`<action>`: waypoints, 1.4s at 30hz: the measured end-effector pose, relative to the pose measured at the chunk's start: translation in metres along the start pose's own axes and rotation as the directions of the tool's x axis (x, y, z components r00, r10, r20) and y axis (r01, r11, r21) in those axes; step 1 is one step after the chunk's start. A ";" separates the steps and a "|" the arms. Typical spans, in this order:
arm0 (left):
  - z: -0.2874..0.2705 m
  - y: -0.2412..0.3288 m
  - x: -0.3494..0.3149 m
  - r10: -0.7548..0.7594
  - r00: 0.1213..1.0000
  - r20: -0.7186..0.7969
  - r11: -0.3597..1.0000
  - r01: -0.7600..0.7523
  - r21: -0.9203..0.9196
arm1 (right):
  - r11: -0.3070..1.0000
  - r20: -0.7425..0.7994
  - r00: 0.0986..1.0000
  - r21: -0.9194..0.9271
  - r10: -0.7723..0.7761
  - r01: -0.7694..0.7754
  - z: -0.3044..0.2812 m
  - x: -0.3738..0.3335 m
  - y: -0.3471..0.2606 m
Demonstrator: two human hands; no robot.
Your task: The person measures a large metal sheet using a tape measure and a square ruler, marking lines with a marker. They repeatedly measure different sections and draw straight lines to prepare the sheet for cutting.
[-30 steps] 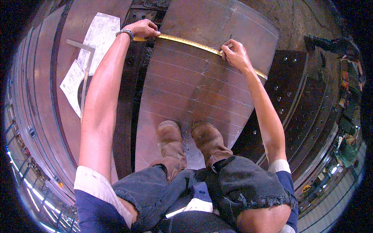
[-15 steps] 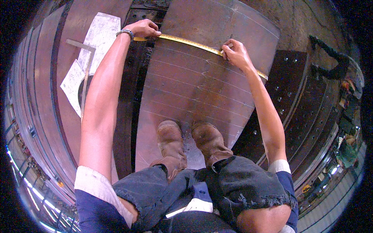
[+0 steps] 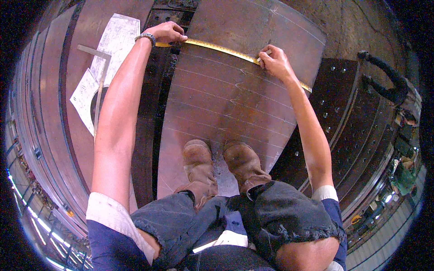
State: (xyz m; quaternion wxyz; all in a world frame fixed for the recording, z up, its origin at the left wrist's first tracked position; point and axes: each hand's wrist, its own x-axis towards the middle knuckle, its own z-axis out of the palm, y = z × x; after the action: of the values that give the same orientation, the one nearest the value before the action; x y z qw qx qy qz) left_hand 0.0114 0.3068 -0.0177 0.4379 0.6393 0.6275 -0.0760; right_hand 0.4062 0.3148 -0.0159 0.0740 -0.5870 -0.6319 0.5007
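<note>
Looks like dull, scuffed metal on the plate (image 3: 199, 101); smooth, glossy on the tape measure (image 3: 221, 49); matt, wrinkled leather on the boots (image 3: 197, 158).

Cannot read the graduations on the yellow tape measure (image 3: 221, 49), or see its stretch behind the right hand (image 3: 275, 62). Cannot identify the pale object (image 3: 268, 52) in that grip, mostly covered. Cannot follow the steel plate (image 3: 199, 97) past the upper edge or beneath the boots (image 3: 197, 158), nor the metal square (image 3: 104, 72) behind the left forearm (image 3: 118, 110).
</note>
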 end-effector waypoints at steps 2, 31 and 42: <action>-0.001 -0.003 -0.001 0.009 1.000 -0.010 1.000 -0.009 0.013 | 1.000 0.004 1.000 0.016 -0.001 0.000 0.001 0.000 -0.002; -0.004 -0.001 0.003 -0.031 0.996 0.084 0.999 0.034 -0.034 | 0.959 -0.099 0.980 -0.243 -0.172 0.144 0.008 0.003 0.000; -0.001 -0.010 0.006 0.009 0.999 0.050 0.998 -0.005 -0.069 | 0.928 -0.440 0.818 -0.214 -0.371 0.306 0.005 0.002 -0.010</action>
State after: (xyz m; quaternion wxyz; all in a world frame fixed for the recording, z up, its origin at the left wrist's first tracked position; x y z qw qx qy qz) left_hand 0.0034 0.3101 -0.0255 0.4757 0.6240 0.6162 -0.0689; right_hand 0.3953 0.3154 -0.0117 0.2742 -0.5728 -0.7209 0.2774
